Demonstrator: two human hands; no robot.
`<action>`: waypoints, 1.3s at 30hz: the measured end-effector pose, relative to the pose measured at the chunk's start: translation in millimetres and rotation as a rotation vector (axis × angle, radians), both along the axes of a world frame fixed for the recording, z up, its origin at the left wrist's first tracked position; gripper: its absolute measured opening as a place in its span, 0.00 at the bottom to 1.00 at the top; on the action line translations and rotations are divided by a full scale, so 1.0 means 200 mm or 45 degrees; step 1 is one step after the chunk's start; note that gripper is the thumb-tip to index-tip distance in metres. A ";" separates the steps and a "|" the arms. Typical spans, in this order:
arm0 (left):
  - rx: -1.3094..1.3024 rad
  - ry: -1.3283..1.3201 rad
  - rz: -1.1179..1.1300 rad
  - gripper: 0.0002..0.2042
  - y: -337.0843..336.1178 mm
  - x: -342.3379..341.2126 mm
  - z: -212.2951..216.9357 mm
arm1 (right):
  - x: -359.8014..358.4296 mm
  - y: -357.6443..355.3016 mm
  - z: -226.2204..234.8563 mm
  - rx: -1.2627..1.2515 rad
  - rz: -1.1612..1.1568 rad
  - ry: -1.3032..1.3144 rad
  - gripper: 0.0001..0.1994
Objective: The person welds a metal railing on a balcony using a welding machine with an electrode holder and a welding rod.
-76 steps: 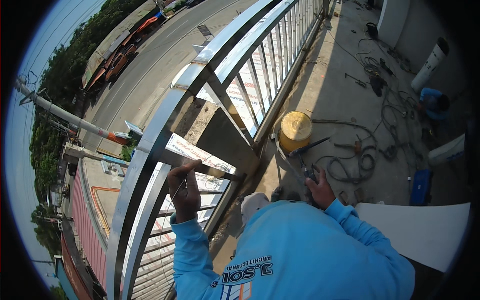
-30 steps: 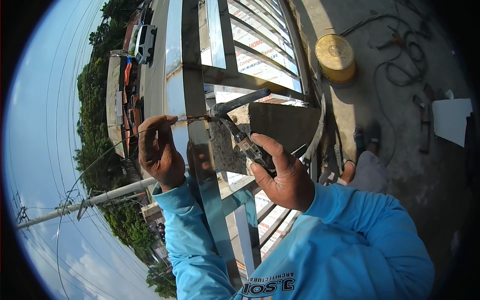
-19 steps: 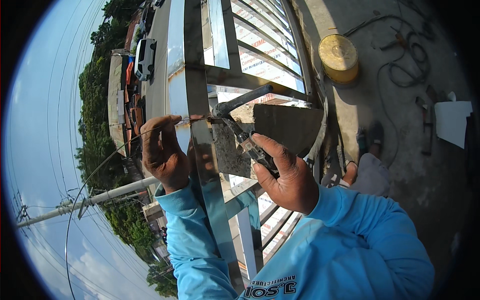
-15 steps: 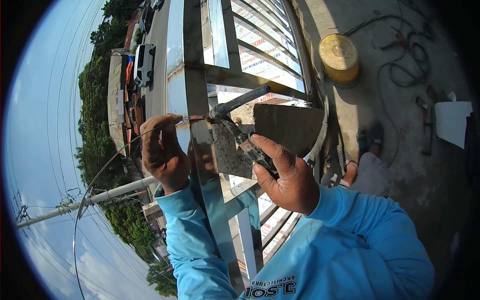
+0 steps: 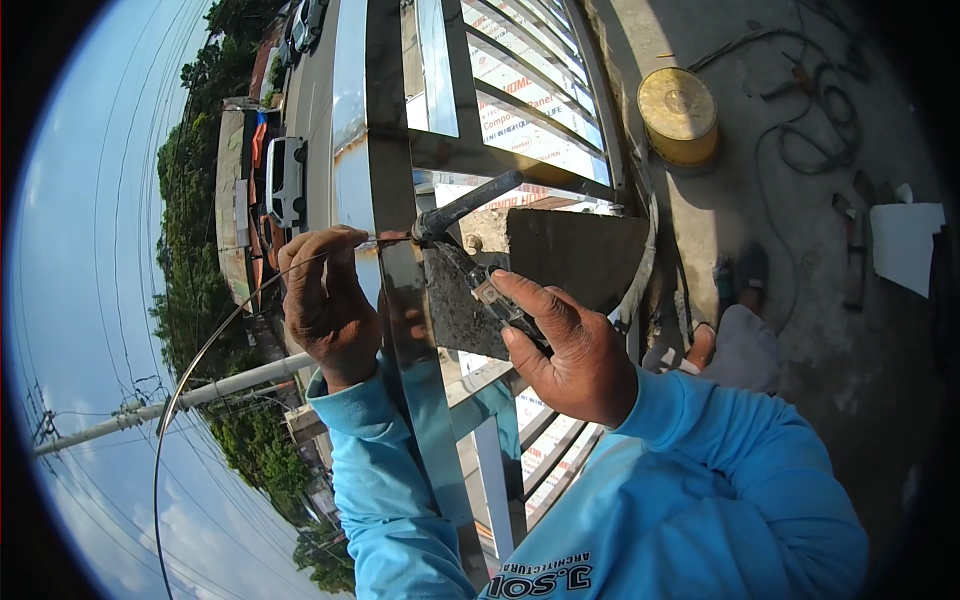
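Observation:
My right hand point(image 5: 580, 362) is closed around the handle of a black TIG welding torch point(image 5: 466, 206), thumb and forefinger on either side of a small switch. The torch head rests close against a joint on a shiny metal post point(image 5: 390, 160), where the surface is browned. From the other side, my left hand point(image 5: 332, 308) pinches a thin filler rod point(image 5: 222, 328) between its fingertips. One end of the rod points at the joint by the torch head; the rest curves away down the left. The torch's tip is too small to make out.
Metal railing bars point(image 5: 535, 75) run beside the post, over printed white panels. A dark flat plate point(image 5: 575, 255) sits behind the torch. On the concrete floor are a yellow bucket point(image 5: 678, 118), coiled cable point(image 5: 815, 140) and a white sheet point(image 5: 907, 245). Beyond the post lies a road with vehicles.
The torch and my right hand have shifted slightly left, toward the joint. My left hand keeps its place with the rod, whose trailing part has moved a little to the right.

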State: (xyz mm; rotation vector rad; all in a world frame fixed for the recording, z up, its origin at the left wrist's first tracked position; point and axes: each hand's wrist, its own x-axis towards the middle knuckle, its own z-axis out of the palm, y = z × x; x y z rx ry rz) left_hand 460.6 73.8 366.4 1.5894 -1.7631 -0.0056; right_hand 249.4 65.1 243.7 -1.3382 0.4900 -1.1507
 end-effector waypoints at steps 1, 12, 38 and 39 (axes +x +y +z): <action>-0.006 0.068 -0.011 0.22 0.00 -0.01 0.00 | 0.00 0.00 0.00 -0.006 -0.002 -0.002 0.28; 0.002 0.118 -0.017 0.23 0.00 0.01 -0.01 | -0.01 0.00 -0.01 0.005 0.050 0.032 0.28; 0.040 0.112 -0.018 0.22 0.01 0.03 0.00 | 0.00 -0.01 -0.02 -0.007 0.064 0.030 0.29; 0.033 0.079 -0.054 0.21 0.01 0.03 0.00 | 0.00 -0.01 -0.02 -0.008 0.064 0.037 0.29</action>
